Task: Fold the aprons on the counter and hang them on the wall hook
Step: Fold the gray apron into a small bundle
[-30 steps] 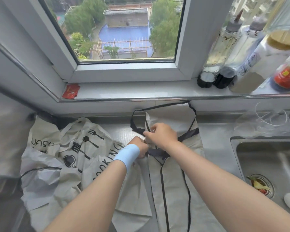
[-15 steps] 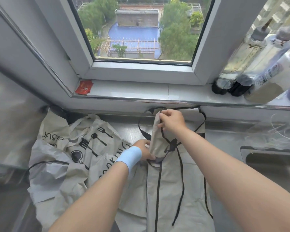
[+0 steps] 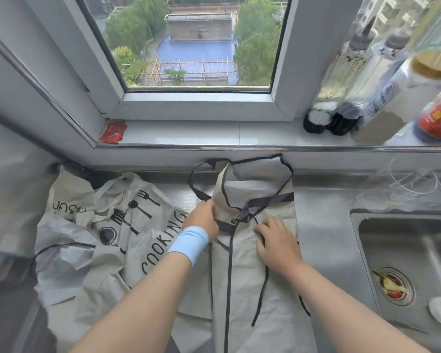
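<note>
A beige apron with black trim and black straps [image 3: 242, 284] lies folded lengthwise on the steel counter [image 3: 321, 230], its neck loop up against the back wall. My left hand [image 3: 203, 217], with a light blue wristband, grips the apron's left edge at the waist straps. My right hand [image 3: 275, 240] presses down on the cloth just right of the strap crossing, fingers bent. A second, crumpled apron printed with utensils and "COOKING" [image 3: 117, 225] lies to the left, partly under the first. No wall hook is visible.
A steel sink [image 3: 405, 250] with food scraps in its drain is at the right. Several bottles [image 3: 367, 93] stand on the window sill at upper right, a red packet [image 3: 113, 131] at its left end. Clear plastic wrap [image 3: 413, 184] lies behind the sink.
My right hand let go of the raised apron edge near the back wall and came down onto the cloth by the straps. The lifted fold now lies flat. My left hand stayed put.
</note>
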The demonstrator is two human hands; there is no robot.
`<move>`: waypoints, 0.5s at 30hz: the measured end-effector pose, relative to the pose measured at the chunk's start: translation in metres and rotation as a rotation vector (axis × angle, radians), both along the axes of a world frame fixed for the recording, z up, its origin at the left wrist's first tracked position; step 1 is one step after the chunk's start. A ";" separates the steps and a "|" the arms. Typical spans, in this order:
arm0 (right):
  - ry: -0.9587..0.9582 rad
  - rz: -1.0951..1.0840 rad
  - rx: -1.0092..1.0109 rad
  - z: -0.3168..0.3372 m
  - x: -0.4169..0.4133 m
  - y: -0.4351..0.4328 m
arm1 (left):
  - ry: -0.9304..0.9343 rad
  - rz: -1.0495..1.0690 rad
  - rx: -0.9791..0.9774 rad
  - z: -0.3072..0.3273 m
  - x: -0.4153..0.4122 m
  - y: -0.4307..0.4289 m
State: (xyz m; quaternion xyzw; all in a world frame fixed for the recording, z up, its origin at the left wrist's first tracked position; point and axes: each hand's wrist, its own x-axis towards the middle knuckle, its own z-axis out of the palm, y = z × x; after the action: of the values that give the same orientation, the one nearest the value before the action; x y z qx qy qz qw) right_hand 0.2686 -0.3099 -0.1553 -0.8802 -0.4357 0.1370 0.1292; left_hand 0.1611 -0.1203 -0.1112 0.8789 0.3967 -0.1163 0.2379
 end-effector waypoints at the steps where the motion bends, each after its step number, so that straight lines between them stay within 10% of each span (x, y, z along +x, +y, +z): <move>1: -0.023 0.005 -0.024 0.000 -0.002 0.003 | 0.049 -0.075 0.003 -0.004 -0.007 0.000; 8: -0.053 0.068 -0.258 0.016 -0.014 0.025 | 0.113 -0.348 0.225 0.010 -0.011 0.004; 15: 0.056 0.006 -0.380 0.037 -0.007 0.032 | 0.068 -0.200 -0.005 0.067 0.003 0.016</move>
State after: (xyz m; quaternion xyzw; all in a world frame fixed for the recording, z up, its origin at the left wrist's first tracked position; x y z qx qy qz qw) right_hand 0.2619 -0.2777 -0.1181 -0.8833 -0.4009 0.2414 -0.0276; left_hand 0.1646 -0.1040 -0.0442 0.9090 0.3147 -0.1702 0.2139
